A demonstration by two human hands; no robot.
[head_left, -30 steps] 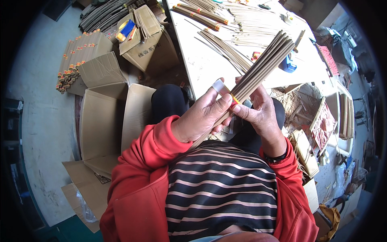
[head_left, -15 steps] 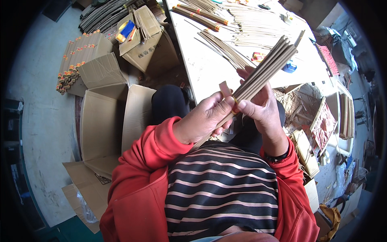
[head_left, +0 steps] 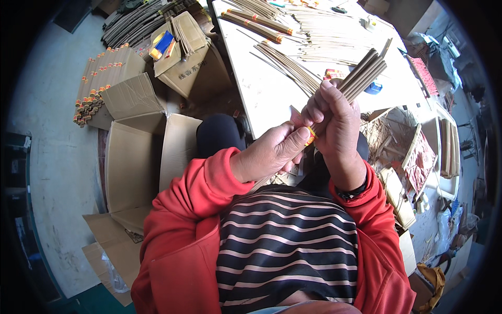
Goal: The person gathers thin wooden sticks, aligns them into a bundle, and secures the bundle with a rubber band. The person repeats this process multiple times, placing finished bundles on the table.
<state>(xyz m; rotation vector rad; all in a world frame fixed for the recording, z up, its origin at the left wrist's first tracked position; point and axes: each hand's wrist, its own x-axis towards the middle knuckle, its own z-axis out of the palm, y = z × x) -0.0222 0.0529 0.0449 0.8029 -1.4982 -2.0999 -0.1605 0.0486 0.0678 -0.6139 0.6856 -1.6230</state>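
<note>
A bundle of brown incense sticks [head_left: 366,76] slants up to the right in front of my chest. My right hand [head_left: 337,118] is wrapped around its upper part, thumb uppermost. Lower down, my left hand [head_left: 274,152] grips the same bundle, its thumb pressed beside a red and yellow paper band [head_left: 311,137]. The band goes around the sticks between my two hands, and a pale loose end of it stands up behind my left fingers. The lower end of the bundle is mostly hidden by my left hand and sleeve.
Loose incense sticks [head_left: 287,65] and banded bundles [head_left: 253,23] lie on the white table [head_left: 246,89]. An open cardboard box [head_left: 133,157] stands at my left, with stacked banded bundles [head_left: 104,73] beyond it. At right is a white-framed container [head_left: 444,186] with sticks in it.
My right hand has closed around the bundle higher up, where its fingers were spread before. The band now shows red and yellow around the sticks, and the loose end has shifted.
</note>
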